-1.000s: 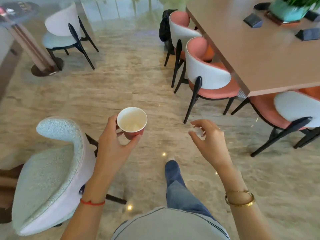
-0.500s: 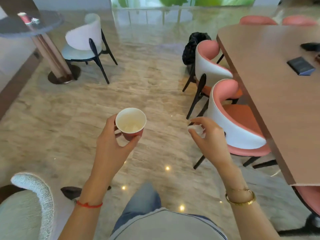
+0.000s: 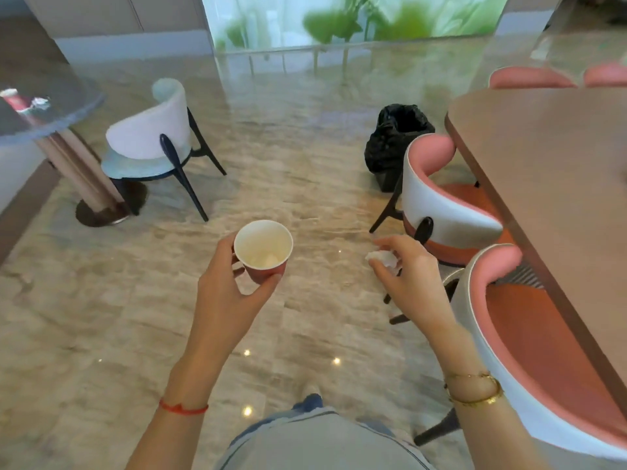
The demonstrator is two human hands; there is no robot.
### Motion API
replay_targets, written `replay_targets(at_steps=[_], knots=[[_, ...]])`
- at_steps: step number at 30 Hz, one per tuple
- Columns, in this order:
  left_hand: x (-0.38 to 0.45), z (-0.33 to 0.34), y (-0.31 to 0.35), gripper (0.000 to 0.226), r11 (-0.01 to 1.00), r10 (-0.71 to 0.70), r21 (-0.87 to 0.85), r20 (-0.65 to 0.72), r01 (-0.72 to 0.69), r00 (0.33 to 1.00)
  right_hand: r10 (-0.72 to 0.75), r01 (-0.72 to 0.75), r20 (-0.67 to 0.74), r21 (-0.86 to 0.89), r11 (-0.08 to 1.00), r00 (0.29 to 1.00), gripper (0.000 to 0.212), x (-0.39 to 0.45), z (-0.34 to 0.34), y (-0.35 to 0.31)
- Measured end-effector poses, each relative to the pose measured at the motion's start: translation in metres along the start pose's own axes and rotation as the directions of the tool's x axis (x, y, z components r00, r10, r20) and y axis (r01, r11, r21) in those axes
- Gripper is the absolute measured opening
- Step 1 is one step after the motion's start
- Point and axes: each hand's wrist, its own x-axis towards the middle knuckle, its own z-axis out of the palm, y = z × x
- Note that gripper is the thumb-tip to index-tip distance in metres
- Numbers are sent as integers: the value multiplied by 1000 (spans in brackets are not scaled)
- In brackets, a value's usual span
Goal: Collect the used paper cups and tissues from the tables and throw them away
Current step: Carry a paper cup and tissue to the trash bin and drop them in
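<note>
Carrying both pieces of rubbish across the marble floor point(image 3: 142, 320), I have the left hand point(image 3: 224, 293) wrapped around a red paper cup point(image 3: 263, 251), thumb on the near side and fingers behind, rim up. Something pale sits at the bottom of the cup; I cannot tell whether it is liquid or a scrap of paper. The right hand point(image 3: 412, 279) pinches a crumpled white tissue point(image 3: 382, 258) between thumb and fingertips, palm turned down, wrist bent slightly inward.

My guess is that the bin with the black bag point(image 3: 395, 140) ahead and to the right, just behind the nearest pink chair point(image 3: 441, 198), is where both should go.

What could go wrong from here: the tissue is held only by its edge, so a loose pinch or a brush against the chair back could drop it on the floor. If the cup holds any liquid, tipping it while walking would spill it over the polished stone. The bin is tucked close beside the chair and the long brown table point(image 3: 549, 171), so reaching in from this side could knock the chair or miss the bag's opening.

Both forearms are raised in front of my body, elbows bent, hands well apart at about the same height. On the round table point(image 3: 51, 106) far left, another red cup point(image 3: 15, 100) and a crumpled tissue point(image 3: 40, 102) wait to be collected.
</note>
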Motion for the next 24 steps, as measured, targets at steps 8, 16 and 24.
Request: replay_targets(at_steps=[8,16,24], knots=[[179,46,-39,65,1000,9,-1,90,-9,996,85,-85,-12,18,996,996,25,153,32,39],[350,125,-86,66,1000,11,2,113,-11,994,129,-129,-35,1,992,991,24,325,73,119],[558,211,-87,66,999,46,-16,94,-45,995,145,-141,-126,41,989,981,24,540,64,183]])
